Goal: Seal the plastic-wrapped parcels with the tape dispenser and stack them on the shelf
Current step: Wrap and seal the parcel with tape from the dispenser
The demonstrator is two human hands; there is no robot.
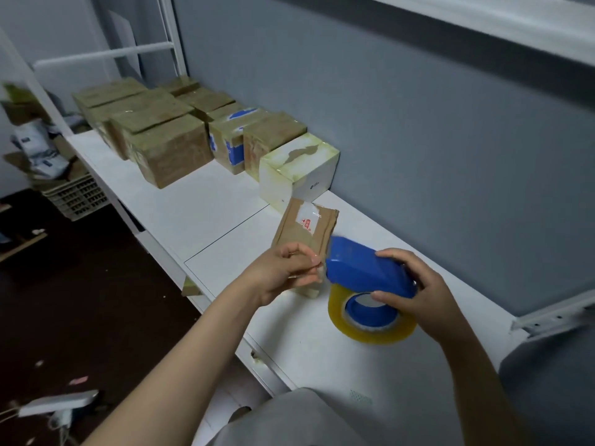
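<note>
At the centre of the frame a flat brown parcel (306, 230) lies on the white shelf (206, 214), wrapped in clear plastic with a white label bearing red print on its upper face. The left hand (283, 272) has its fingers curled and pinches the parcel's near end, right at the front edge of the blue tape dispenser (363, 268); whether the loose tape end is also between those fingertips cannot be told. The right hand (418, 294) grips the dispenser from the right, fingers curved over its rear top and thumb on the blue core of the yellowish tape roll (370, 323), which sits just below the blue housing. Just above the parcel stands a white box (299, 169), taped over, against the grey wall (418, 140). Further toward the upper left, brown boxes (170, 149) stand in close rows on the same shelf, one of them a box with blue markings (231, 136). At the left edge, below the shelf, is a pale slatted basket (77, 194), and a white power strip (58, 402) lies on the dark floor at the lower left.
</note>
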